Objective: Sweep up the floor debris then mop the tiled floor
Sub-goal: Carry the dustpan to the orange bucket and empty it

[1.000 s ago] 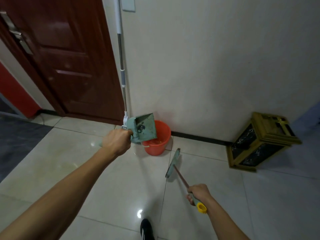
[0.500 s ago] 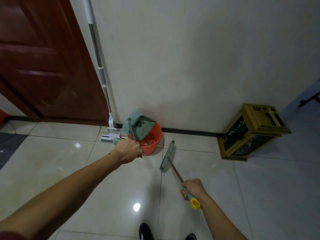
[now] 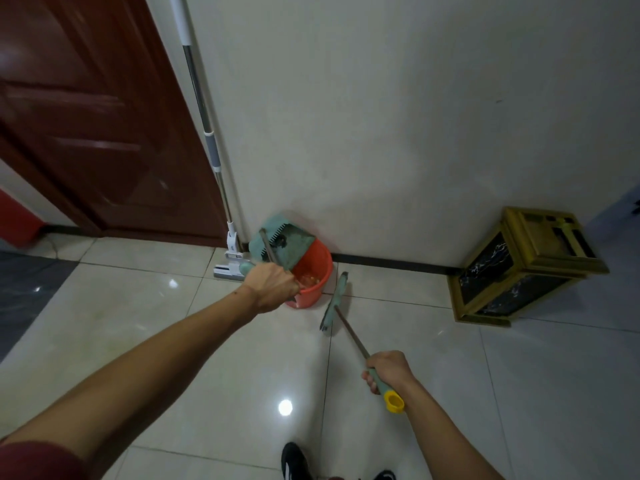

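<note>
2 hands (image 3: 273, 285) (image 3: 389, 370) grip a plastic dustpan (image 3: 284, 245) and thin-handled broom (image 3: 337, 303).

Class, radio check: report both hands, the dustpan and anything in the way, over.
Left hand shut on dustpan handle, pan tipped over orange bucket. Right hand shut on broom, head on floor. Mop leaning on wall beside bucket, untouched.

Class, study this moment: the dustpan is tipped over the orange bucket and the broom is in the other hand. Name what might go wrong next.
1. The dustpan, tilted in the left hand, overhangs the orange bucket rim; debris may spill onto the tiled floor.
2. The mop only leans on the wall beside the dustpan; a knock might topple it.
3. The broom head, held out by the right hand, could nudge the bucket.
</note>
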